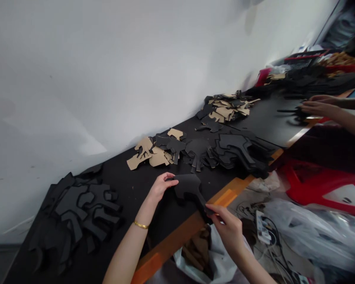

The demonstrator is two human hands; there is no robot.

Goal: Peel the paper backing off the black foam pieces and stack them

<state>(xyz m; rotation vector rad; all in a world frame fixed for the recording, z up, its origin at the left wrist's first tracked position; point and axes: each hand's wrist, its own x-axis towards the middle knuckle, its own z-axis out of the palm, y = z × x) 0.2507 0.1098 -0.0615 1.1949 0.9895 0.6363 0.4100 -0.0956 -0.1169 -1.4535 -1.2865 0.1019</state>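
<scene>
Between my hands is a flat black cut-out piece (189, 184) with a long narrow leg, held over the front of the black table. My left hand (162, 186) pinches its upper left corner, thumb on top. At the lower end of the leg, my right hand (225, 223) grips it between thumb and fingers. Just beyond lie black and tan cut-outs (158, 156) in a loose heap. A stack of similar black pieces (235, 146) is to the right of that heap. Further black pieces (73, 201) are piled at the left.
Below the table's wooden edge (177, 234) hangs a white bag (221, 252) with brown pieces inside. Clear plastic bags, a power strip (263, 227) with cables and a red stool (322, 189) stand at the right. A co-worker's hands (322, 106) handle a dark piece farther along.
</scene>
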